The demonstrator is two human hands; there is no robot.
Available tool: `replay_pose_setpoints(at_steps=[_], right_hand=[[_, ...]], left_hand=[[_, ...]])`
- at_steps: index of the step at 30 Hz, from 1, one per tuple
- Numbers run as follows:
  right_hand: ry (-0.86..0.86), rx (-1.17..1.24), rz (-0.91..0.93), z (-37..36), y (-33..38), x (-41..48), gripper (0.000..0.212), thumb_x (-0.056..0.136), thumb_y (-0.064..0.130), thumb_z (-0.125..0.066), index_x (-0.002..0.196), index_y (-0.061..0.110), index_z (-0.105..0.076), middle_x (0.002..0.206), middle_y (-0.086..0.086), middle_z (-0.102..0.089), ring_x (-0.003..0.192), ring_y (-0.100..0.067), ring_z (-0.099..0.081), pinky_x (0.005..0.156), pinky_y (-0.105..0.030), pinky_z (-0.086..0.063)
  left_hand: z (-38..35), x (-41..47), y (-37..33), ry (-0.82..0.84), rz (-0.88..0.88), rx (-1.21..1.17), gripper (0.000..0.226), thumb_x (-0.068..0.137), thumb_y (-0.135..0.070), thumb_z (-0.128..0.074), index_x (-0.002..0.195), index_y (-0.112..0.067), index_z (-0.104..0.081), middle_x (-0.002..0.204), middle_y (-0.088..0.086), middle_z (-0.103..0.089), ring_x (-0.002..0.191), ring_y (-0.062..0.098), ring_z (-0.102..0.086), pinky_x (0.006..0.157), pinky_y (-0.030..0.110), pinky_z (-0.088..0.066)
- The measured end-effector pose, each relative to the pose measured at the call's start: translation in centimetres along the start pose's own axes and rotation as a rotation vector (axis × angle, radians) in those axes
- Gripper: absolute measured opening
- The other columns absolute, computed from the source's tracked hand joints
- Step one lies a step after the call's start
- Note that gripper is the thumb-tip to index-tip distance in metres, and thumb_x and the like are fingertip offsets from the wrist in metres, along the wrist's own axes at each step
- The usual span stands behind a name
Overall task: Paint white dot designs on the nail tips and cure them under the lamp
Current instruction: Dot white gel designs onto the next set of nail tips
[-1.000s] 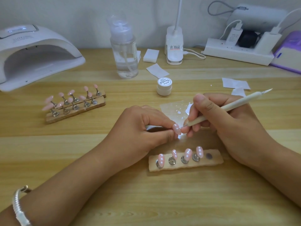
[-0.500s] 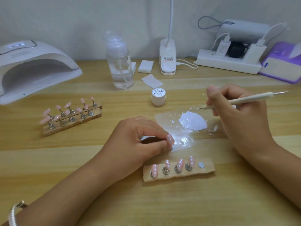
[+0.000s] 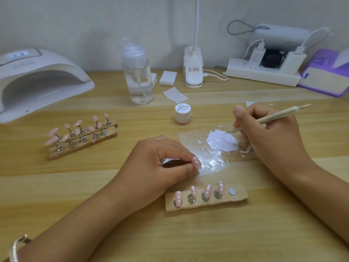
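Over table (image 3: 56,186), left hand (image 3: 156,163) pinches nail tip (image 3: 196,162), right hand (image 3: 270,137) grips pen (image 3: 272,118) apparently touching paint (image 3: 221,140).

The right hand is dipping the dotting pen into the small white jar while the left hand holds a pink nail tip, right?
No: the head view shows the dotting pen in the white paint on the clear sheet, not the jar. Otherwise right.

Nail lamp (image 3: 43,72) — cropped (left edge).
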State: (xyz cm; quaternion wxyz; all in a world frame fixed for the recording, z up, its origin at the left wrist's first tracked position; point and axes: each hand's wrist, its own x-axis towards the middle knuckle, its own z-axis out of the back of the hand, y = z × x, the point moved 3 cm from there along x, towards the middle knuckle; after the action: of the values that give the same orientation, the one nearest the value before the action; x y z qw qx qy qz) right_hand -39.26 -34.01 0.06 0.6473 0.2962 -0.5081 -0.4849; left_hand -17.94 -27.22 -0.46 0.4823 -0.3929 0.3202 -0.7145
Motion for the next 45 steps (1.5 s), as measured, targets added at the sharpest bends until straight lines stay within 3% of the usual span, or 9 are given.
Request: replay_pose_setpoints(at_steps=[3, 6, 11, 16, 19, 30, 45], right_hand=[[-0.073, 0.05, 0.064, 0.4, 0.7, -0.2, 0.039, 0.098, 0.033, -0.061, 0.064, 0.014, -0.062, 0.051, 0.008, -0.054, 0.046, -0.002, -0.047, 0.049, -0.009, -0.036], [-0.088, 0.121, 0.127, 0.4, 1.6, -0.7, 0.036, 0.099, 0.032, -0.059, 0.067, 0.014, -0.061, 0.055, 0.008, -0.057, 0.056, -0.004, -0.054, 0.06, -0.013, -0.042], [0.18, 0.367, 0.054, -1.4, 3.0, -2.1, 0.032, 0.092, 0.035, -0.065, 0.065, 0.017, -0.063, 0.059, 0.006, -0.06, 0.058, -0.005, -0.057, 0.063, -0.014, -0.046], [0.358, 0.4, -0.062, -2.6, 3.2, -3.2, 0.035, 0.087, 0.038, -0.064, 0.062, 0.014, -0.064, 0.052, 0.001, -0.054, 0.055, -0.014, -0.051, 0.059, -0.023, -0.045], [0.376, 0.398, -0.081, -2.8, 3.3, -3.2, 0.033, 0.085, 0.036, -0.063, 0.061, 0.013, -0.064, 0.051, 0.0, -0.054, 0.055, -0.013, -0.051, 0.057, -0.017, -0.045], [0.375, 0.384, -0.09, -2.9, 2.8, -3.1, 0.034, 0.089, 0.036, -0.064, 0.058, 0.02, -0.063, 0.054, -0.003, -0.053, 0.055, -0.014, -0.049, 0.06, -0.018, -0.045], [0.386, 0.339, -0.096, -2.9, 2.8, -3.2, 0.034, 0.088, 0.037, -0.062, 0.06, 0.018, -0.063, 0.053, 0.0, -0.053, 0.055, -0.013, -0.049, 0.059, -0.017, -0.044]], left_hand=[[0.0, 0.0, 0.0, 0.002, 0.002, 0.007, 0.01, 0.074, -0.022, -0.076, 0.082, -0.02, -0.081, 0.083, -0.015, -0.076, 0.093, 0.01, -0.069, 0.086, 0.03, -0.052], [0.0, 0.0, -0.1, 0.009, 0.001, 0.011, 0.009, 0.075, -0.022, -0.076, 0.082, -0.021, -0.081, 0.083, -0.016, -0.076, 0.094, 0.01, -0.069, 0.087, 0.031, -0.052], [0.1, -0.1, 0.0, 0.012, 0.018, -0.013, 0.009, 0.077, -0.015, -0.081, 0.084, -0.02, -0.081, 0.084, -0.015, -0.076, 0.095, 0.011, -0.068, 0.088, 0.032, -0.052], [0.1, 0.0, -0.1, 0.004, 0.024, -0.012, 0.01, 0.078, -0.012, -0.082, 0.084, -0.021, -0.081, 0.083, -0.015, -0.076, 0.092, 0.01, -0.068, 0.087, 0.031, -0.051], [0.1, 0.0, 0.0, 0.005, 0.026, -0.018, 0.01, 0.078, -0.01, -0.082, 0.085, -0.018, -0.081, 0.083, -0.014, -0.076, 0.09, 0.009, -0.069, 0.087, 0.03, -0.051], [0.0, 0.0, 0.1, 0.016, 0.009, -0.039, 0.011, 0.076, -0.02, -0.077, 0.085, -0.018, -0.081, 0.083, -0.013, -0.076, 0.089, 0.009, -0.069, 0.088, 0.031, -0.052], [0.1, 0.0, 0.0, 0.01, 0.011, -0.047, 0.011, 0.078, -0.007, -0.081, 0.086, -0.013, -0.081, 0.083, -0.01, -0.077, 0.087, 0.007, -0.07, 0.084, 0.028, -0.053]])
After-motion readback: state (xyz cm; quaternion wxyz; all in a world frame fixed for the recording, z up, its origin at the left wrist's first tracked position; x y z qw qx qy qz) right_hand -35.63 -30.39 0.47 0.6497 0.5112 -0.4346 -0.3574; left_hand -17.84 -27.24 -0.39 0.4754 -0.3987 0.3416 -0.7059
